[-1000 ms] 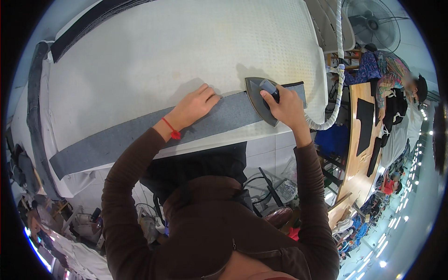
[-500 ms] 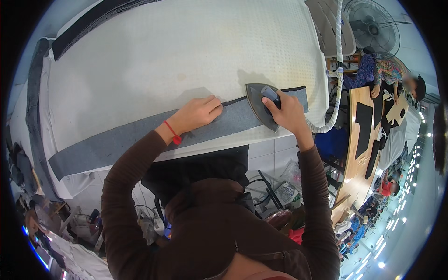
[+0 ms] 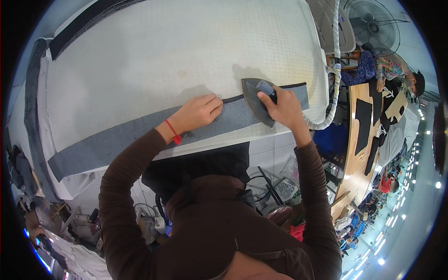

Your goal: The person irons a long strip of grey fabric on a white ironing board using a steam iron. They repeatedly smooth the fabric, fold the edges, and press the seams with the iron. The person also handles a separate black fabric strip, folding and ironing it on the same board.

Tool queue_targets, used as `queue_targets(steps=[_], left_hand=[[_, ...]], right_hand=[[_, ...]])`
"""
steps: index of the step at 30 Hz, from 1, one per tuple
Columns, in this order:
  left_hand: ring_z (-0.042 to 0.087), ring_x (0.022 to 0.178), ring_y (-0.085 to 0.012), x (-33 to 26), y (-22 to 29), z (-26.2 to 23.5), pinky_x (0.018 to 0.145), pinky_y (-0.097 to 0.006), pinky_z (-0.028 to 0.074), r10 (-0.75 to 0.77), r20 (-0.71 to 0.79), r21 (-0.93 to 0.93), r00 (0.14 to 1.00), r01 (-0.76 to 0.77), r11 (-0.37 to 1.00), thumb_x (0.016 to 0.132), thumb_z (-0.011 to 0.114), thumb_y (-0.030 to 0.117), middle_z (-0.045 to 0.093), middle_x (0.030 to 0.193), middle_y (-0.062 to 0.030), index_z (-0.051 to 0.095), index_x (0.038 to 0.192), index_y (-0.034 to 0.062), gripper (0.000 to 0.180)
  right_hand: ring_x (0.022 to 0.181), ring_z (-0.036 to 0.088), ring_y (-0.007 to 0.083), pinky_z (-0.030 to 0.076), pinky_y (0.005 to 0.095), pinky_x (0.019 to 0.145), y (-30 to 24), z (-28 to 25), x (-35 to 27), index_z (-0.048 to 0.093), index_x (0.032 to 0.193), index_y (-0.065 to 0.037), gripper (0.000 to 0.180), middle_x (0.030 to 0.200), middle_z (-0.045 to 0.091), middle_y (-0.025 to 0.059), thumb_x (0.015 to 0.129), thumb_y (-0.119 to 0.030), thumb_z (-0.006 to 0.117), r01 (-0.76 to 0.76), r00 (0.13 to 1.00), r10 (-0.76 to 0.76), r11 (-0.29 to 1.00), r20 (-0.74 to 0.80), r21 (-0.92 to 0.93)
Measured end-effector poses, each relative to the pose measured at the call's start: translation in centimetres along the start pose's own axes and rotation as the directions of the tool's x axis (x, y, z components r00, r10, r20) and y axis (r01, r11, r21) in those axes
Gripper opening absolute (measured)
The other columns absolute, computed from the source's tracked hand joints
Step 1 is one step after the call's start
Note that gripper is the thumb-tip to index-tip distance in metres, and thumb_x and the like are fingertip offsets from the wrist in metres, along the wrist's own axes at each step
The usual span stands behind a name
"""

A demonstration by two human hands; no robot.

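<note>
A long grey fabric strip (image 3: pixel 135 134) lies along the near edge of the white padded ironing table (image 3: pixel 154 56). Its far edge is folded over to a narrow dark band on the right half. My right hand (image 3: pixel 285 108) is wrapped round the handle of an iron (image 3: pixel 252 100), whose soleplate rests on the strip and its folded edge. Left of the iron, my left hand (image 3: pixel 205 111) pinches the strip's far edge between thumb and fingers.
A stack of dark strips (image 3: pixel 88 21) lies at the far left. A white-wrapped hose (image 3: pixel 337 84) runs down the table's right side. Beyond it are a wooden table (image 3: pixel 359 158) with dark cut pieces, a fan (image 3: pixel 372 27) and a seated co-worker (image 3: pixel 392 67).
The iron in my right hand has slid a little to the left along the folded edge, nearer my left hand. My left hand keeps its place.
</note>
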State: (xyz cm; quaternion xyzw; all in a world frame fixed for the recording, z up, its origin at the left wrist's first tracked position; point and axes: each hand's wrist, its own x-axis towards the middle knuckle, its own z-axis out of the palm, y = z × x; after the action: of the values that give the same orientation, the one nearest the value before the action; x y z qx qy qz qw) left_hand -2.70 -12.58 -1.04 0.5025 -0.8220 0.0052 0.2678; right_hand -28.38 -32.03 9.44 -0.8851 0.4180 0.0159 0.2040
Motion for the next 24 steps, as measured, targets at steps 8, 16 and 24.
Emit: queue_targets(steps=[8, 16, 24], left_hand=[[0.068, 0.099, -0.023, -0.1, 1.2, 0.5, 0.077, -0.034, 0.063, -0.119, -0.104, 0.049, 0.987, 0.124, 0.991, 0.09, 0.078, 0.005, 0.067, 0.106, -0.0086, 0.078, 0.114, -0.0034, 0.026], [0.069, 0.101, -0.0248, -0.1, 1.3, 0.2, 0.082, -0.036, 0.064, -0.143, -0.1, 0.044, 0.985, 0.148, 0.988, 0.09, 0.077, 0.004, 0.069, 0.11, -0.0096, 0.078, 0.117, -0.0036, 0.028], [0.07, 0.1, -0.0254, -1.4, 0.7, -1.4, 0.078, -0.038, 0.064, -0.265, -0.085, -0.056, 0.96, 0.261, 0.964, 0.09, 0.08, 0.005, 0.067, 0.11, -0.0098, 0.077, 0.122, -0.0011, 0.033]], right_hand=[[0.085, 0.077, 0.0514, 0.06, 0.0571, 0.075, -0.4, 0.6, -0.3, 0.078, 0.1, 0.0, 0.064, 0.081, 0.076, 0.026, 0.103, -0.064, 0.074, -0.021, 1.0, 0.022, 0.999, -0.014, 0.036], [0.081, 0.077, 0.0498, 0.061, 0.057, 0.074, -2.5, 1.0, -0.8, 0.072, 0.091, 0.0, 0.066, 0.078, 0.075, 0.0248, 0.104, -0.065, 0.073, -0.021, 0.999, 0.021, 1.0, 0.026, 0.005], [0.074, 0.074, 0.0488, 0.059, 0.055, 0.07, -4.4, 2.2, -1.4, 0.077, 0.097, 0.001, 0.059, 0.073, 0.072, 0.0235, 0.105, -0.057, 0.075, 0.047, 0.999, -0.047, 0.999, 0.011, -0.025]])
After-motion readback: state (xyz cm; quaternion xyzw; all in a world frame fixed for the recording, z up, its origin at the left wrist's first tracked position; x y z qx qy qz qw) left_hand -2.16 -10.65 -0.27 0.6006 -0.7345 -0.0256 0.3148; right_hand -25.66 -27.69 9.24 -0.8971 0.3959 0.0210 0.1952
